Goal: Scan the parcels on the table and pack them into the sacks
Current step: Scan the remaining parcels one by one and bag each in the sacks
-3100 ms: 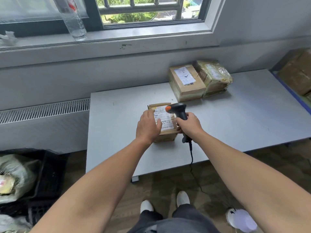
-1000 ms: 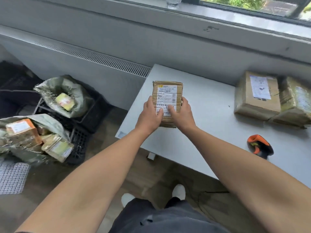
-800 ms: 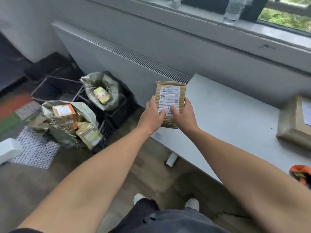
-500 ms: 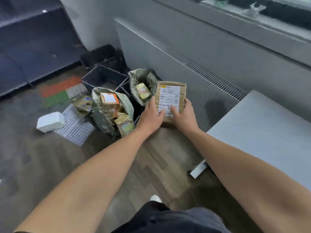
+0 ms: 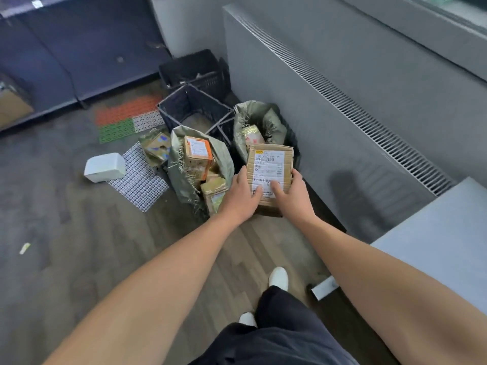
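I hold a small brown cardboard parcel with a white shipping label in the air above the floor, label up. My left hand grips its lower left edge and my right hand grips its lower right edge, thumbs on the label. Just beyond it stand two grey-green woven sacks. The near sack holds several parcels, one with an orange stripe. The far sack sits in a crate and shows one taped parcel. The parcel hangs between the two sacks, partly covering the far one.
Black plastic crates stand behind the sacks against a long grey radiator cover. A white box, mesh mats and a loose parcel lie on the floor to the left. The grey table corner is at right.
The scanner was put down on the table. Both hands lifted the parcel and carried it left off the table, over to the sacks on the floor.
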A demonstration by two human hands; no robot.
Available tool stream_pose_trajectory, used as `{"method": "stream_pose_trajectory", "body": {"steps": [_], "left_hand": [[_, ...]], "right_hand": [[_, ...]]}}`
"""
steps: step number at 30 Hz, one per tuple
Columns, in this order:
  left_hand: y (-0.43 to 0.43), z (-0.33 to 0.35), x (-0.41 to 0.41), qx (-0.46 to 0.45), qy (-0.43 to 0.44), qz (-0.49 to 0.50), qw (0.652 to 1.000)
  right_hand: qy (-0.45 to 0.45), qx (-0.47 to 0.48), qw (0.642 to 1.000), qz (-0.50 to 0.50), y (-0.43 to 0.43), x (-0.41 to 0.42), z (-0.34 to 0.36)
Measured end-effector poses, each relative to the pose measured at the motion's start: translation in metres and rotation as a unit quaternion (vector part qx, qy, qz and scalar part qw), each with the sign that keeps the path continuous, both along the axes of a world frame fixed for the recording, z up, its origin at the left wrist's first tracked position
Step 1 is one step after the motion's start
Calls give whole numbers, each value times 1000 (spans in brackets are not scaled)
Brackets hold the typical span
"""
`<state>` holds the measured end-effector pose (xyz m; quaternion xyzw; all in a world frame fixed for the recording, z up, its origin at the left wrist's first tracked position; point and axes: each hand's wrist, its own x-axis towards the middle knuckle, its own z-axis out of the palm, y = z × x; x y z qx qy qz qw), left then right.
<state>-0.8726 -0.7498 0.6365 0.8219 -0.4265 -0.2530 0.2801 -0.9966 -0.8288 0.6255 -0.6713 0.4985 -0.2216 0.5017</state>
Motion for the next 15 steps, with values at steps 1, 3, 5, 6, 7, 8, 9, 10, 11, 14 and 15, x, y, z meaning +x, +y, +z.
{"method": "stream_pose_trajectory", "body": {"steps": [1, 3, 5, 6, 7, 8, 9, 10, 11, 14, 15], "left_hand": [[-10, -3, 4, 10, 0, -3, 1000], [-32, -7, 11, 25, 3, 0, 1000], [-54, -6, 18, 35, 6, 2, 999], [-65, -5, 22, 41, 6, 2, 999], [-74, -4, 26, 45, 6, 5, 999], [-82, -3, 30, 48, 7, 7, 999], [-90, -4, 35, 49, 7, 9, 999], [-97, -4, 40, 51, 6, 12, 999], [-103, -5, 45, 56, 8, 15, 998], [-119, -8, 66, 67, 14, 25, 997], [-125, -9, 75, 70, 13, 23, 997]], "right_hand": [[3, 0, 1000, 3, -11, 3, -4], [7, 7, 1000, 4, -32, 10, -9], [12, 13, 1000, 7, -54, 18, -11], [17, 15, 1000, 11, -65, 22, -12], [23, 17, 999, 15, -76, 27, -13], [28, 18, 999, 20, -86, 32, -14], [31, 22, 999, 24, -96, 37, -16], [34, 25, 999, 27, -105, 42, -18], [36, 26, 999, 31, -112, 48, -20], [38, 30, 998, 40, -128, 70, -24], [38, 31, 998, 41, -134, 79, -26]]}}
